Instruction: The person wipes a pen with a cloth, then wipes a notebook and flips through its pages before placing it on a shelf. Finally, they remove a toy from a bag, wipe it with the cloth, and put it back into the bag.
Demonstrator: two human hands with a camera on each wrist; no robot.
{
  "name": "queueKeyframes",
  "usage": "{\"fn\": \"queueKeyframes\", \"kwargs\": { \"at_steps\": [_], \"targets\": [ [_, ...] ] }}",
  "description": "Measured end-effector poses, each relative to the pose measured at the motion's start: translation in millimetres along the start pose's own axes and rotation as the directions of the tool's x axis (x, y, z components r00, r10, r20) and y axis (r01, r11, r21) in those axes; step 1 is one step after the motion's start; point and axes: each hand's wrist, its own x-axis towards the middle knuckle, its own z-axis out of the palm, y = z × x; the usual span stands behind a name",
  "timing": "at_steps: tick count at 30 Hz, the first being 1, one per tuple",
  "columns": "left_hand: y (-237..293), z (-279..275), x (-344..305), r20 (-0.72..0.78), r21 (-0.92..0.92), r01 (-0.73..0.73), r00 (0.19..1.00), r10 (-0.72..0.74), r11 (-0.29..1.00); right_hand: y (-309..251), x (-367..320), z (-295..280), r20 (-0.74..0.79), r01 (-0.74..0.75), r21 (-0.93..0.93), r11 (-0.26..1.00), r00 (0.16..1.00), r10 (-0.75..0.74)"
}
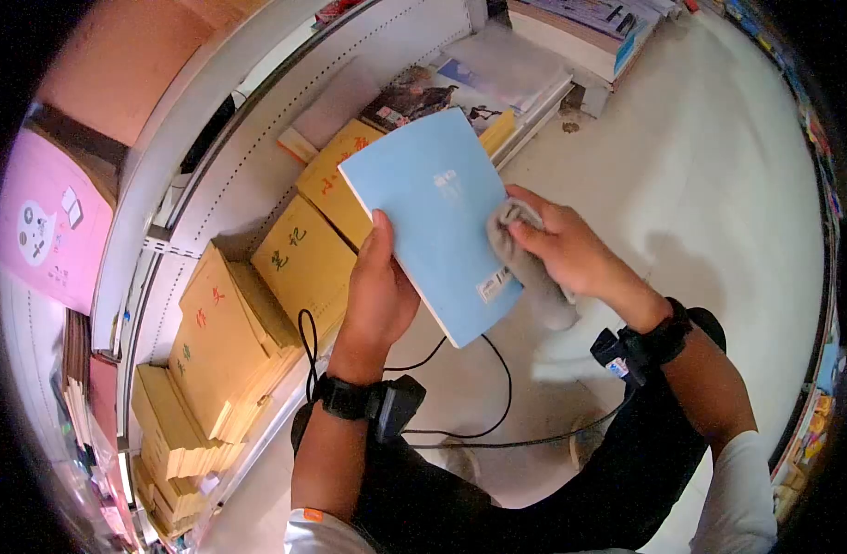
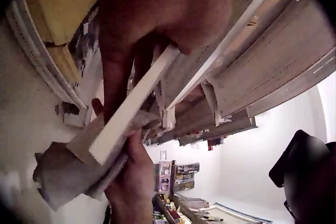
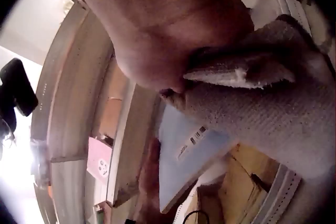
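A light blue paperback notebook (image 1: pixel 423 212) with a barcode label near its lower corner is held up in front of the person. My left hand (image 1: pixel 382 300) grips its left edge, thumb on the blue cover. At the opposite edge, my right hand (image 1: pixel 576 249) holds a bunched grey cloth (image 1: pixel 534 268) against the notebook. From the left wrist, the notebook's pale page edge (image 2: pixel 134 106) shows, with the cloth (image 2: pixel 68 171) beyond it. Close to the right wrist camera, the cloth (image 3: pixel 257 113) hangs from the fingers and partly hides the blue cover (image 3: pixel 181 150).
Stacks of yellow-brown notebooks (image 1: pixel 299 254) stand on the shelf at left, some with red or black characters. Magazines (image 1: pixel 437 97) lie farther along it. A pink booklet (image 1: pixel 54 222) sits on the upper shelf. A black cable (image 1: pixel 511 379) loops between the wrist bands, above the pale floor (image 1: pixel 719 175).
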Motion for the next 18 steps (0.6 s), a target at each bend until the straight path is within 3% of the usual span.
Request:
{"fn": "queueKeyframes", "kwargs": {
  "at_steps": [1, 2, 5, 6, 9, 12, 14, 17, 18],
  "targets": [
    [0.0, -0.9, -0.1, -0.013, -0.052, 0.008, 1.000, -0.009, 0.999, 0.4, 1.3, -1.8, 0.001, 0.008, 0.002, 1.000, 1.000, -0.008],
    [0.0, -1.3, -1.2, -0.026, -0.102, 0.014, 1.000, -0.016, 0.995, 1.0, 1.4, -4.6, 0.052, -0.099, 0.138, 0.985, 0.994, 0.092],
    [-3.8, 3.7, -7.0, -0.089, -0.093, 0.074, 0.993, -0.083, 0.993, -26.9, -4.9, -10.1, 0.044, -0.304, 0.152, 0.940, 0.953, 0.301],
    [-1.5, 3.0, -9.2, -0.065, -0.116, 0.100, 0.992, -0.108, 0.988, -21.1, -2.9, -3.4, -0.013, -0.207, 0.219, 0.954, 0.977, 0.215],
    [3.6, -0.3, -10.2, 0.015, -0.184, 0.162, 0.987, -0.162, 0.969, -17.6, -3.9, -13.2, -0.033, -0.222, 0.156, 0.963, 0.973, 0.229],
    [9.0, -5.9, -9.5, 0.056, -0.221, 0.127, 0.992, -0.117, 0.967, 13.9, 13.9, -40.9, -0.245, -0.392, 0.221, 0.893, 0.864, 0.440],
    [11.8, -7.8, -8.5, 0.056, -0.193, 0.050, 0.998, -0.039, 0.980, 8.8, 17.0, -60.2, -0.433, -0.283, 0.294, 0.913, 0.812, 0.391],
    [15.4, -10.4, -7.6, 0.123, -0.248, 0.066, 0.992, -0.036, 0.966, 11.8, 22.1, -75.5, -0.539, -0.080, 0.444, 0.893, 0.772, 0.337],
    [14.3, -10.8, -7.5, 0.111, -0.242, 0.061, 0.993, -0.034, 0.968, 0.2, 19.4, -71.2, -0.576, -0.074, 0.452, 0.889, 0.737, 0.354]
  ]
}}
